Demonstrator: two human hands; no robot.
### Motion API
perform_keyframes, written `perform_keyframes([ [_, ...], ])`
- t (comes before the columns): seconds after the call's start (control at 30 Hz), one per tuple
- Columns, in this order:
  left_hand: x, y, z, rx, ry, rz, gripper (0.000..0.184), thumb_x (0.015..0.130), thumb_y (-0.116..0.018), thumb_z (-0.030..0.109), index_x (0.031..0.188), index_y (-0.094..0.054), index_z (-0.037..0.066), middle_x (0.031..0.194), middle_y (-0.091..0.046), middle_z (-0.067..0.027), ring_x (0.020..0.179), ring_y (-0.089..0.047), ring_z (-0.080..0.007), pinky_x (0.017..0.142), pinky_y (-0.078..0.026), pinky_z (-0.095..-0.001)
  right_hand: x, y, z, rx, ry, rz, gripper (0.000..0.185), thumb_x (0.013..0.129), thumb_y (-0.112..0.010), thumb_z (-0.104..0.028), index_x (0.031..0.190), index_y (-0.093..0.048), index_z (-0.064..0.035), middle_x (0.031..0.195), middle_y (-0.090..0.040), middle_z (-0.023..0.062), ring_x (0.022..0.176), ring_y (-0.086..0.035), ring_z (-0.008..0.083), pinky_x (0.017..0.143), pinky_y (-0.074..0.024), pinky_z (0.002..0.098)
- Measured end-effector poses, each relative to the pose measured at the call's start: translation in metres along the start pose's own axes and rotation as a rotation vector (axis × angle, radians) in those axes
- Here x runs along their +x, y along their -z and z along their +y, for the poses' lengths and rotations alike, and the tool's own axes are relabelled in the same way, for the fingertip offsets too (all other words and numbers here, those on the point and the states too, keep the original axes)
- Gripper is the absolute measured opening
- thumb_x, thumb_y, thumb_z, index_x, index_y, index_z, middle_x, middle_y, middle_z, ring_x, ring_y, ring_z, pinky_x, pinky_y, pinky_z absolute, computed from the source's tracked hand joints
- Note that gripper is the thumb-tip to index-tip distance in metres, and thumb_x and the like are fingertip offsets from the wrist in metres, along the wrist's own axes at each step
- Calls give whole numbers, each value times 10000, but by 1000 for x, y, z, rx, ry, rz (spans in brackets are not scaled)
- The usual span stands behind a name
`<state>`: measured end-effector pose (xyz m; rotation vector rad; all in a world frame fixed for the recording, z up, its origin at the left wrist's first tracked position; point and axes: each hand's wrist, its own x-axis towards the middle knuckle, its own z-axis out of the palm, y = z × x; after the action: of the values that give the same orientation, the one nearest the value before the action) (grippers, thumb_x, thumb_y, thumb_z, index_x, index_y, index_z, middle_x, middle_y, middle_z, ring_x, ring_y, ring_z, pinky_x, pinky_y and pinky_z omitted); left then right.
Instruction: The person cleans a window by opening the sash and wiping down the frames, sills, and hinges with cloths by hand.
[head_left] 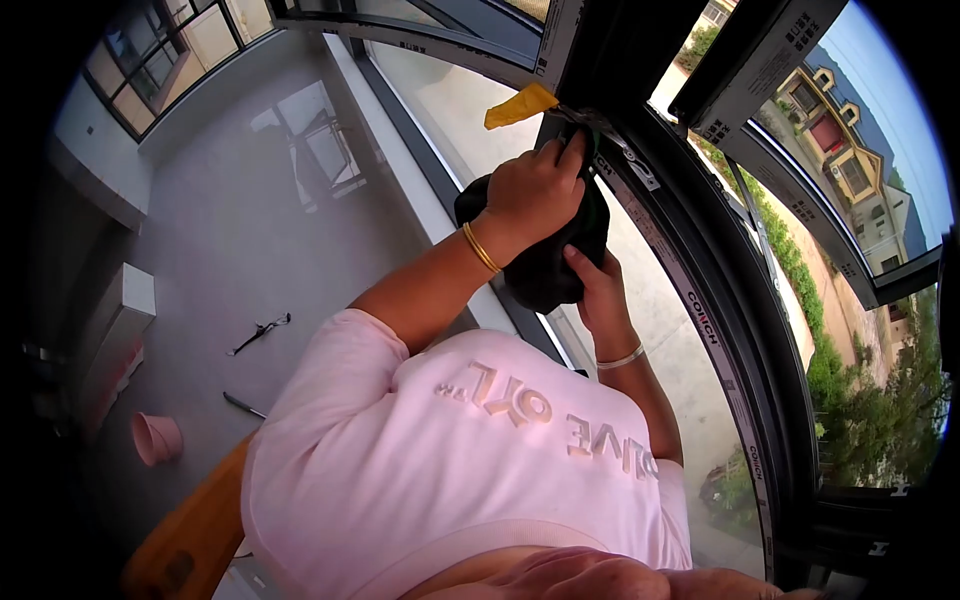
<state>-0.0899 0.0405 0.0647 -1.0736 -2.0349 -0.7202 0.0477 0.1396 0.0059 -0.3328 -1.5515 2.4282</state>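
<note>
A soft black thing, like a cloth or small bag (545,265), is held in front of the window frame by both hands. My left hand (535,195), with gold bangles at the wrist, is closed on its upper part, the fingertips partly hidden against the dark material. Lower down, my right hand (598,290) grips its side with the thumb on the near face; its other fingers are mostly hidden. Just beyond my left hand a yellow piece (520,105), perhaps cloth, rests by the frame. Close by is a metal window stay (638,165).
The black window frame (700,310) carries printed protective tape. An opened sash (800,215) stands out at the right. On the floor at left are a pink bucket (157,438), a small dark tool (262,333) and a dark handle (243,403). Below me is a brown wooden piece (190,525).
</note>
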Motion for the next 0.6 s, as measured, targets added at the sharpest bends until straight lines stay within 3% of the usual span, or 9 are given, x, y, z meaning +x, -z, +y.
perform_keyframes([
  [0.2, -6, -15, 7, 29, 47, -2, 550, 821, -648, 210, 1304, -540, -31, 848, -679, -134, 662, -686, -314, 573, -573, -406, 1, 8, 3, -10, 20, 32, 329, 946, -674, -111, 1219, -617, 63, 1107, -693, 95, 977, -645, 134, 861, -516, 266],
  [0.47, -6, -18, -5, 27, 57, -46, 583, 865, -628, 249, 1358, -472, -22, 885, -702, -172, 685, -699, -342, 570, -574, -442, -2, 7, 2, 107, -1, -36, 346, 948, -674, -114, 1234, -600, 66, 1118, -692, 111, 988, -663, 152, 875, -533, 284],
  [0.6, -8, -20, -3, -102, 165, -87, 595, 888, -611, 255, 1395, -434, -2, 925, -706, -199, 741, -694, -387, 630, -572, -471, 4, 8, 9, 194, -62, -44, 334, 951, -667, -109, 1230, -596, 60, 1133, -690, 124, 995, -680, 176, 865, -553, 296],
])
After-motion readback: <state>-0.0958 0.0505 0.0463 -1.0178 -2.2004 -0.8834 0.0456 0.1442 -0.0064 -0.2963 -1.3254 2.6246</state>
